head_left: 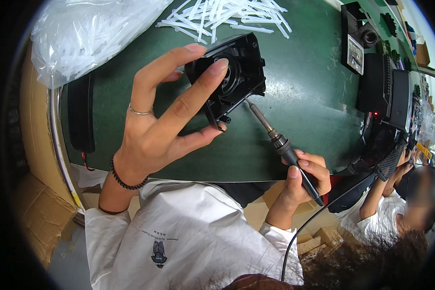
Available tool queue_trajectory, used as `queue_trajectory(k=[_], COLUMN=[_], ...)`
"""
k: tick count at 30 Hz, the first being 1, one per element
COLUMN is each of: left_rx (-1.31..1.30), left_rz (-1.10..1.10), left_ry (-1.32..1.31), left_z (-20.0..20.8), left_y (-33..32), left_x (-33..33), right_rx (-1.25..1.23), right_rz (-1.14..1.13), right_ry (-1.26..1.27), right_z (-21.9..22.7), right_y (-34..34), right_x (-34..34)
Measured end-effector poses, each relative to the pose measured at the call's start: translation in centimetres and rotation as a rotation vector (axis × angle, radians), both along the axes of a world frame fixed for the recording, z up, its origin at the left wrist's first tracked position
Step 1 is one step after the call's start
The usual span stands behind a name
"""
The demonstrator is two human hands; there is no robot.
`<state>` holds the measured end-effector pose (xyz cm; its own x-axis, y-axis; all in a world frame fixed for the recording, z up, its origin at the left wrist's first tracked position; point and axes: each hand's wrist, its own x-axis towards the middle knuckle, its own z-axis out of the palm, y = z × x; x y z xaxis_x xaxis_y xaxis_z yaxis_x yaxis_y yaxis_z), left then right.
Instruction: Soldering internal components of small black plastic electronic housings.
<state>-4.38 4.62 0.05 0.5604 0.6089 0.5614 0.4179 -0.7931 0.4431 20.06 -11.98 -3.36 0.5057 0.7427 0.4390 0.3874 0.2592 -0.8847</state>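
Observation:
My left hand (166, 106) grips a black plastic housing (249, 63) above the green mat, thumb and fingers spread around its near side and edges. Inside the housing sits a round black ring-shaped part (233, 77), partly covered by a finger. In my right hand (307, 179) is a soldering iron (280, 140), held like a pen by its dark handle. The iron's metal tip points up and left and meets or nearly meets the housing's lower right edge; whether they touch I cannot tell. A black cable (304, 222) trails from the handle's end.
Translucent white plastic strips (227, 17) lie piled at the far edge, beside a clear bag (92, 36) of more strips. A long black object (80, 113) lies at left. Black boxes (374, 87) stand at right, and another person (386, 203) works beyond them.

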Motion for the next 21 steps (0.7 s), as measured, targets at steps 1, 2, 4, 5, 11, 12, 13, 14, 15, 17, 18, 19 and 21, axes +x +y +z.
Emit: queue_trajectory(k=[1,2,4,5,11,12,13,14,15,17,18,19,21], left_rx=[0.0,-0.002,-0.004,-0.003,-0.009,-0.01,-0.01,-0.013,-0.016,-0.012,-0.01,-0.009,-0.009], left_rz=[0.0,-0.001,-0.002,-0.003,-0.001,-0.001,-0.002,-0.003,-0.003,-0.002,-0.001,-0.001,0.002], left_ry=[0.0,0.002,0.003,0.004,0.003,0.003,0.003,0.003,0.003,0.005,0.008,0.008,0.008], left_z=[0.02,0.04,0.07,0.08,0.12,0.13,0.14,0.15,0.16,0.16,0.15,0.15,0.13], left_y=[0.0,0.0,0.01,0.02,-0.06,-0.07,-0.06,-0.04,-0.03,-0.06,-0.07,-0.06,-0.04], left_x=[0.0,-0.01,-0.02,-0.02,-0.01,-0.01,0.0,-0.01,-0.01,-0.03,-0.03,-0.04,-0.05], right_rx=[-0.002,-0.002,-0.007,-0.008,-0.028,-0.036,-0.044,-0.043,-0.009,0.028,0.045,0.061,0.075], right_rz=[-0.005,-0.005,0.001,0.002,0.079,0.08,0.08,0.08,0.048,0.017,-0.027,-0.07,-0.03], right_ry=[-0.002,-0.002,0.006,0.006,-0.096,-0.092,-0.088,-0.089,-0.06,-0.031,0.007,0.046,0.031], right_z=[0.0,-0.02,-0.06,-0.15,-0.35,-0.36,-0.39,-0.49,-0.64,-0.74,-0.62,-0.46,-0.22], right_y=[0.02,0.01,-0.05,-0.17,-0.46,-0.58,-0.67,-0.75,-0.81,-0.71,-0.54,-0.39,-0.1], right_x=[0.0,0.01,0.06,0.23,0.76,0.8,0.83,0.77,0.63,0.23,-0.02,-0.14,-0.05])
